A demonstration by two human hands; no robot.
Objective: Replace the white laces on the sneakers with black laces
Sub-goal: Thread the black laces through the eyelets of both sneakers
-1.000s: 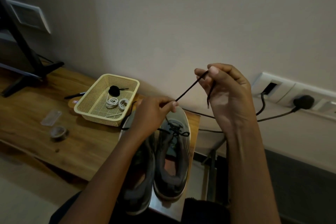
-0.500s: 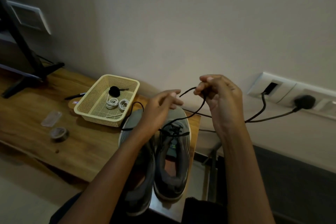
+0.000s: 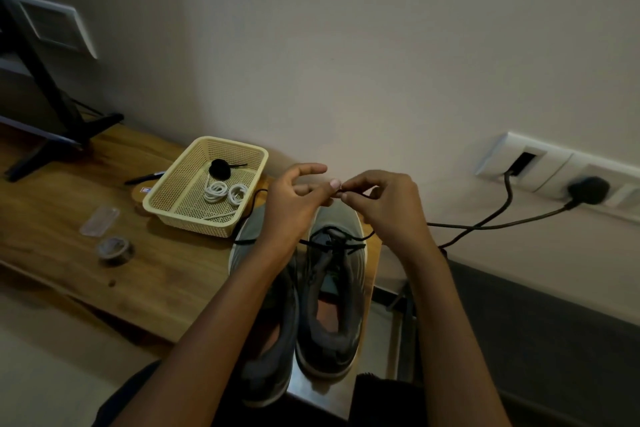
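Note:
Two grey sneakers stand side by side on the wooden table, toes toward the wall. The right sneaker carries a black lace through its front eyelets. The left sneaker is partly hidden under my left forearm. My left hand and my right hand meet above the toes. Both pinch the black lace's end between thumb and fingertips. Coiled white laces and a rolled black lace lie in the cream mesh basket.
A roll of tape and a clear plastic piece lie on the table at left. A black stand sits at the back left. A plugged power cable runs from the wall socket on the right.
My right hand has come down from its raised position and moved toward my left hand. The lace, stretched taut before, now hangs slack, and both hands meet over the toes.

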